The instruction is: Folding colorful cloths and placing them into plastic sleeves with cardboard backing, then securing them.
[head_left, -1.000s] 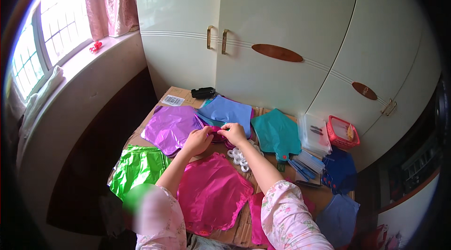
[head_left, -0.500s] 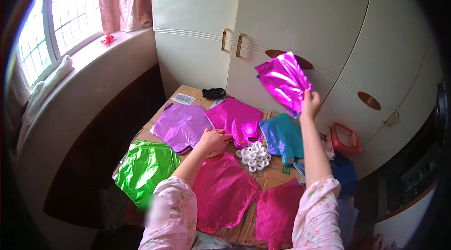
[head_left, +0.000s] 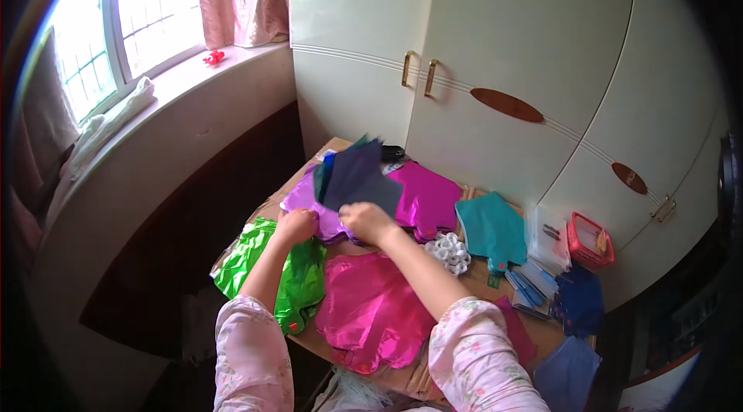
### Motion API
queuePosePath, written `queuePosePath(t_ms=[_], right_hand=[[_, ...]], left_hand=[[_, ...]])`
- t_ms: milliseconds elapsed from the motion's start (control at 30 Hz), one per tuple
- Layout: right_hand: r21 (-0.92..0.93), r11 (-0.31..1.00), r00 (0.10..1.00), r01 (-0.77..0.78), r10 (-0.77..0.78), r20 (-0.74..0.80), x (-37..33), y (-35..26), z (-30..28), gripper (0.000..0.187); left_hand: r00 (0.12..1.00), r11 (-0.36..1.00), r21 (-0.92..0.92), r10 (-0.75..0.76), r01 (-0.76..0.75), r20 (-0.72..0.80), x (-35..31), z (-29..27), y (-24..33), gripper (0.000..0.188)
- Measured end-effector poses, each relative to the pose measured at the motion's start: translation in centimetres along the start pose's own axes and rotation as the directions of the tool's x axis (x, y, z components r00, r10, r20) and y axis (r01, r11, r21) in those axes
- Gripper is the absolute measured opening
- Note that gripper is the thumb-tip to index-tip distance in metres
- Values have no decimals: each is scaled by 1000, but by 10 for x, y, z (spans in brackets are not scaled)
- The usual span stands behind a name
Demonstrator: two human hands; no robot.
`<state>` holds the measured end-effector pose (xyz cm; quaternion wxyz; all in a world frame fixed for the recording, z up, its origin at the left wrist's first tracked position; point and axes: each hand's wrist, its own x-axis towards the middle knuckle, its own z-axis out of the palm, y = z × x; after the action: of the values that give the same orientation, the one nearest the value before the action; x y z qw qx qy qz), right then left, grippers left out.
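My right hand (head_left: 367, 222) is closed on the near edge of a bundle of flat foil balloons (head_left: 358, 176), dark blue with green and bright blue edges, raised and slightly blurred. Under it lies a lilac stack of foil balloons (head_left: 297, 194), partly covered. My left hand (head_left: 299, 225) has its fingers curled at the near edge of that lilac stack. Close by its wrist is a shiny green stack (head_left: 251, 261). A hot-pink stack (head_left: 371, 307) spreads below both hands, and a magenta stack (head_left: 427, 197) lies right of the bundle.
White rings (head_left: 449, 253) sit heaped beside a teal stack (head_left: 493, 226) on the cardboard (head_left: 422, 381). A clear box (head_left: 548, 238), a red basket (head_left: 590, 242) and a dark blue pile (head_left: 576, 300) stand at the right. Behind rises a cream cabinet (head_left: 503, 25); a black object (head_left: 393, 153) is half hidden.
The bundle in my right hand has come down leftward from the cabinet front to above the lilac stack, its dark side now showing. My left hand has drawn left; the view has shifted.
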<state>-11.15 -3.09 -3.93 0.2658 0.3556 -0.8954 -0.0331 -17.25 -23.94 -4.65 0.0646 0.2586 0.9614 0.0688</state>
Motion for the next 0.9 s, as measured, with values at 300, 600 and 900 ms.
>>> queuePosePath(t_ms=[300,600,900], right_hand=[[191,970,978,-149,115,176,16,-40,42,13],[552,596,784,-582,591,189,15,-33,40,21],[751,225,628,-621,717,304,18,-26,40,22]], left_hand=[[975,961,-189,179,-202,-132,-19,13,-36,25],[914,855,-437,97,-279,-394,-47,-7,-9,19],[970,980,-152,89,-125,-226,-27,22,-19,39]])
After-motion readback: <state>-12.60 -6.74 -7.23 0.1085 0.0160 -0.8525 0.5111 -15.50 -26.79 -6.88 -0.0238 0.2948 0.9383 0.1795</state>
